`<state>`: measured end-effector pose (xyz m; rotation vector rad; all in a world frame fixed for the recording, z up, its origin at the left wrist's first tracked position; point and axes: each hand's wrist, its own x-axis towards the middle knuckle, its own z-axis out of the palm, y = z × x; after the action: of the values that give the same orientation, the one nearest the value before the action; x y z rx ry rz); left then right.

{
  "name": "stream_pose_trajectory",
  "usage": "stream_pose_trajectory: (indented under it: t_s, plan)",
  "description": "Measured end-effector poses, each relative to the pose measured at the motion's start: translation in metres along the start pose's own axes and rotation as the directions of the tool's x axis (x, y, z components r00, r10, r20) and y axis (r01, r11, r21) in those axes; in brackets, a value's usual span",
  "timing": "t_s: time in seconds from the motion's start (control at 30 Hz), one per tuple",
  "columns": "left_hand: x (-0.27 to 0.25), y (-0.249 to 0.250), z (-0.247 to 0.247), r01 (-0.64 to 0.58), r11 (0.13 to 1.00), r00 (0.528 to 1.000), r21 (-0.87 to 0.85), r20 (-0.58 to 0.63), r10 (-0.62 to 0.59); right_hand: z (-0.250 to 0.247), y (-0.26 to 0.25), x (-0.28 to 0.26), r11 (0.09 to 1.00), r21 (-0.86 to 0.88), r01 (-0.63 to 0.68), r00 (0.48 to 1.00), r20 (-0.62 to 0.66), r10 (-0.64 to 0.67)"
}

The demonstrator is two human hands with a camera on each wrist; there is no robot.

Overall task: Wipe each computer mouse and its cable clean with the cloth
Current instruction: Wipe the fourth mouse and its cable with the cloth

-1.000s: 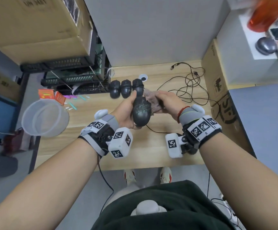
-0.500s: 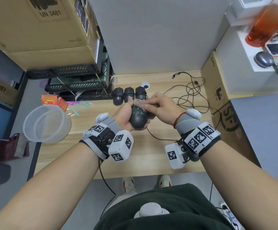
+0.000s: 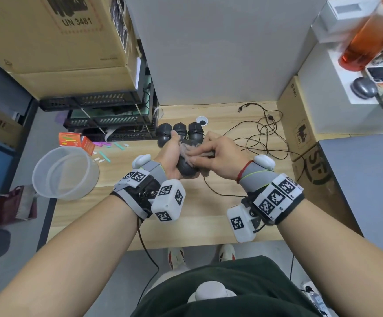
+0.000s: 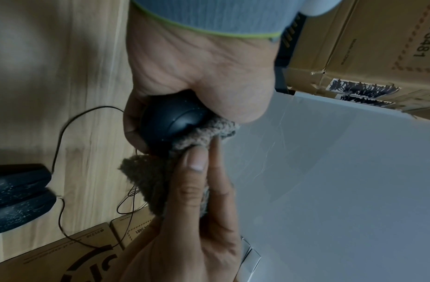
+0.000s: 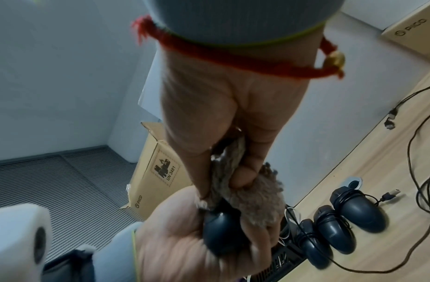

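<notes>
The left hand curls its fingers round a black mouse, holding it above the wooden tabletop. The right hand pinches a brown fuzzy cloth between thumb and fingers and presses it against the mouse's front end. The mouse's thin cable trails down onto the tabletop. Three more black mice lie side by side near the tabletop's far edge, beside a tangle of loose cables.

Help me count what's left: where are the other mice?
Three mice sit in a row at the desk's back, just beyond the left hand, beside the black crates.
</notes>
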<state>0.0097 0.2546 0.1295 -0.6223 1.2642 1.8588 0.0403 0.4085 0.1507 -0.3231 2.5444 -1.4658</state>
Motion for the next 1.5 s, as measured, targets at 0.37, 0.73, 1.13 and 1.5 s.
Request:
stream_pose_trajectory:
  t_s: [0.37,0.73,1.13,1.5]
  plan:
    - [0.003,0.003,0.001,-0.019,1.000,0.998,0.014,-0.061,0.020,0.004,-0.007,-0.003,1.000,0.008,-0.017,0.993,-0.119,0.017]
    - [0.011,0.011,-0.001,-0.010,1.000,0.995,-0.011,-0.096,0.009,0.004,-0.007,-0.005,0.991,0.136,0.018,1.000,-0.016,-0.016]
    - [0.010,0.023,0.001,-0.028,0.997,0.987,0.070,-0.159,0.039,-0.002,-0.008,0.001,0.980,0.197,-0.002,0.992,-0.126,0.028]
    - [0.001,0.025,0.015,-0.041,0.987,0.995,0.153,-0.088,0.055,-0.025,0.003,0.025,0.975,0.201,-0.094,0.959,-0.245,0.143]
